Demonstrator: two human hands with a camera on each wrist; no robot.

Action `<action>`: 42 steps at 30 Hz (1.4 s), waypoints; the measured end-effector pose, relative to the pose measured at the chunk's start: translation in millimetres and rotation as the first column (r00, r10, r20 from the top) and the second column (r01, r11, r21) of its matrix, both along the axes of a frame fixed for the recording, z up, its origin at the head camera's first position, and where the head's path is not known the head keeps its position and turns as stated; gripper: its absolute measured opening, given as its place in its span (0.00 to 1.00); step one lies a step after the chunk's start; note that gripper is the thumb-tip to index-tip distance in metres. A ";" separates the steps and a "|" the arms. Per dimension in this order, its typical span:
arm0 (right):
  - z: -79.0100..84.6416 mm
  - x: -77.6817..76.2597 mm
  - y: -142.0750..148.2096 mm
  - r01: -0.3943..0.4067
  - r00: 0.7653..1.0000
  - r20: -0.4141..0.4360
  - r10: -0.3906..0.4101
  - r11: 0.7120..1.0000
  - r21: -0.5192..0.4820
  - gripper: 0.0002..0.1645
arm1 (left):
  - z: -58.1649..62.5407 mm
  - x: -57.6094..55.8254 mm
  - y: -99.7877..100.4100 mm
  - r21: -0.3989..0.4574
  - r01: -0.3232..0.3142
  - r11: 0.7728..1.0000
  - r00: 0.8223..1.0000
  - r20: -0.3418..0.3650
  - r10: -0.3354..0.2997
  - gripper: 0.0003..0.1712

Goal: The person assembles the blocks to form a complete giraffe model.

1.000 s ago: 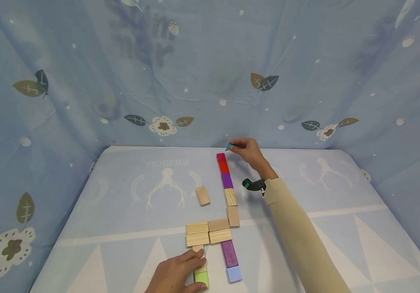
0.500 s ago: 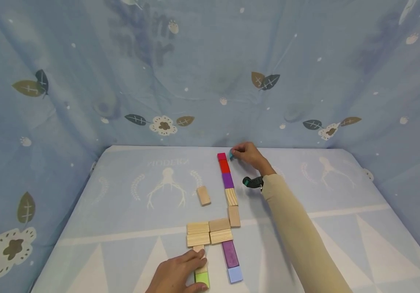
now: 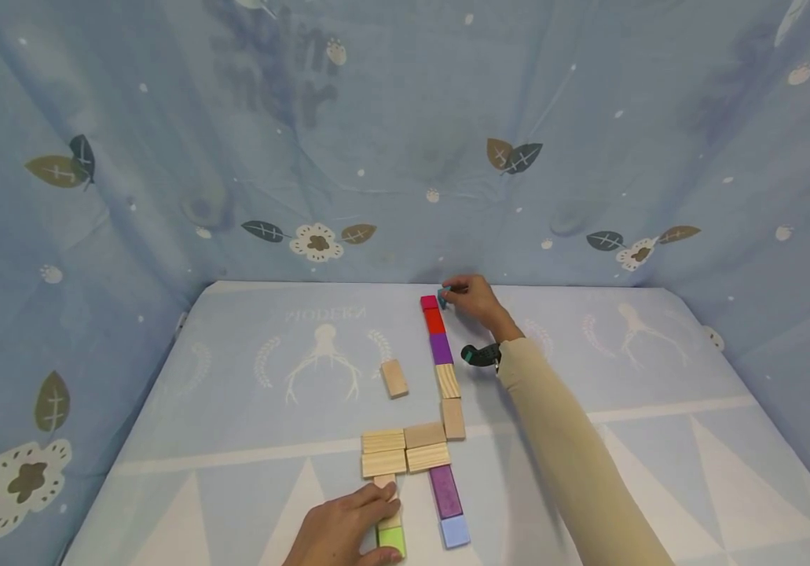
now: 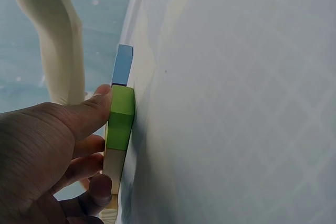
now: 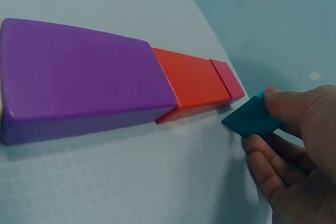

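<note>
My right hand [image 3: 478,300] pinches a small teal triangular block [image 5: 254,116] between thumb and fingers. It sits just right of the red and pink end of a row, low over the tabletop; in the right wrist view a small gap separates it from the pink block [image 5: 228,78]. Behind that come an orange-red block [image 5: 194,80] and a purple block [image 5: 84,72]. Near the front, my left hand [image 3: 344,525] rests on a green block [image 4: 121,116] and a plain wooden block [image 4: 114,166], thumb on the green one and fingertips along the wood.
Several wooden blocks [image 3: 383,462] form a rectangle mid-table. A dark purple block [image 3: 445,491] and a light blue block [image 3: 455,531] extend toward the front. One loose wooden block [image 3: 394,379] lies left of the row. A blue patterned curtain [image 3: 405,157] rises behind the table.
My right hand has lowered the teal block from beyond the row's far end to its right side, then shifted slightly left toward the pink block. The left hand stays put.
</note>
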State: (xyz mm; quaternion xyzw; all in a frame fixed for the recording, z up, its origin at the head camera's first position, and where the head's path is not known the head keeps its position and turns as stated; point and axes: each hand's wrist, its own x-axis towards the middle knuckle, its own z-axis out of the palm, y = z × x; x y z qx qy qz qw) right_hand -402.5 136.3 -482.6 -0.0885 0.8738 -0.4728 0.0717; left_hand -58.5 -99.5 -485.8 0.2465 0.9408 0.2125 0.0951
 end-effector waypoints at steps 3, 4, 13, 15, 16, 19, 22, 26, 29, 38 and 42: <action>-2.4 0.7 -1.0 0.018 1.000 -0.001 -0.018 1.000 0.017 0.16 | 0.3 0.4 0.3 0.000 0.003 1.000 1.000 0.000 -0.003 0.35; -3.0 0.9 -1.2 0.022 1.000 -0.002 -0.022 1.000 0.017 0.16 | 0.1 0.4 0.4 -0.001 0.003 1.000 1.000 0.000 -0.003 0.35; -4.1 3.8 -3.2 0.035 0.999 0.026 -0.035 0.999 0.022 0.17 | -1.5 0.5 -0.1 -0.002 0.009 1.000 1.000 -0.022 -0.009 0.36; -3.6 5.6 -2.0 0.029 0.999 0.030 -0.030 0.999 0.018 0.17 | -1.8 1.1 0.3 -0.002 0.011 1.000 1.000 -0.022 -0.011 0.36; -3.4 6.3 -1.0 0.025 0.999 0.029 -0.025 1.000 0.013 0.18 | -2.1 1.4 0.5 0.000 0.011 1.000 1.000 -0.024 -0.011 0.36; -1.2 8.5 3.3 0.009 1.000 0.004 -0.009 1.000 0.014 0.20 | -2.3 2.1 0.6 0.007 0.014 1.000 0.999 -0.030 -0.013 0.35; 3.1 12.0 9.1 0.005 0.998 -0.059 -0.002 0.999 0.039 0.21 | -2.4 2.5 0.0 0.016 0.015 1.000 0.999 -0.040 -0.014 0.35; 11.7 25.5 17.5 -0.031 0.981 -0.190 0.050 0.995 0.099 0.22 | -0.8 2.5 -0.9 0.023 0.010 1.000 0.999 -0.043 -0.009 0.34; 19.5 47.7 22.8 -0.122 0.943 -0.290 0.161 0.981 0.148 0.21 | 0.9 1.9 -1.7 0.028 0.003 1.000 0.999 -0.047 -0.001 0.33; 27.8 141.0 29.1 -0.430 0.767 -0.406 0.498 0.867 0.251 0.23 | 1.2 1.8 -1.1 0.031 -0.009 0.999 0.997 -0.076 0.011 0.32; 19.2 185.6 34.0 -0.495 0.688 -0.424 0.589 0.808 0.319 0.27 | 2.6 2.0 2.1 0.010 -0.003 1.000 0.998 -0.059 0.004 0.32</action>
